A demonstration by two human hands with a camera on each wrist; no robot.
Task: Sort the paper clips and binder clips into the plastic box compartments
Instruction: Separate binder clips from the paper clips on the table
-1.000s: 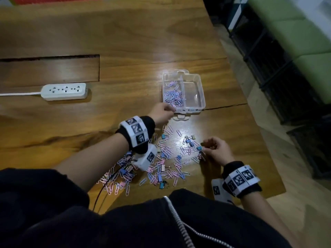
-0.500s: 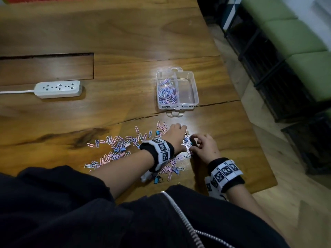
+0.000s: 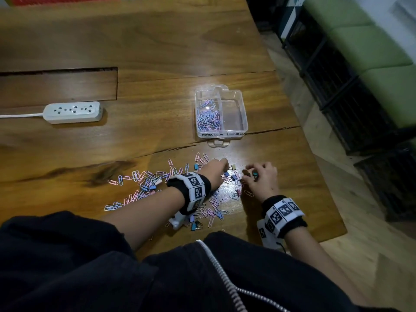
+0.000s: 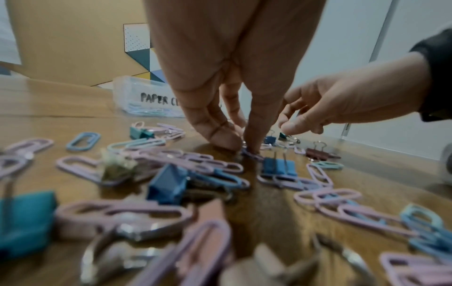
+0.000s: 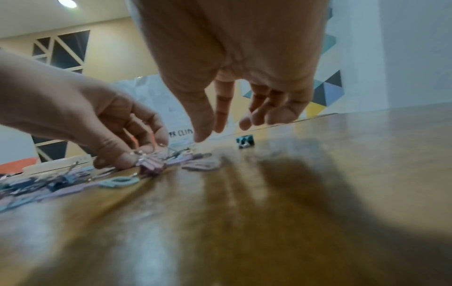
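While the broad brown wooden table (image 3: 157, 41) spreads under me, the clear plastic two-compartment box (image 3: 244, 113) sits beyond my hands, pink and blue paper clips (image 3: 208, 118) in its left compartment. More paper clips and small binder clips (image 3: 144, 185) lie scattered nearer me. My left hand (image 3: 216, 171) pinches a purplish clip against the wood; my right hand (image 3: 262, 179) hangs with fingers relaxed over the clips, gripping nothing.

- Your head view: dim room, glare patch on the table (image 3: 227, 154) by the plastic box (image 3: 244, 113)
- Your wrist views: foreground clips blurred, edges warped, hand shadows long
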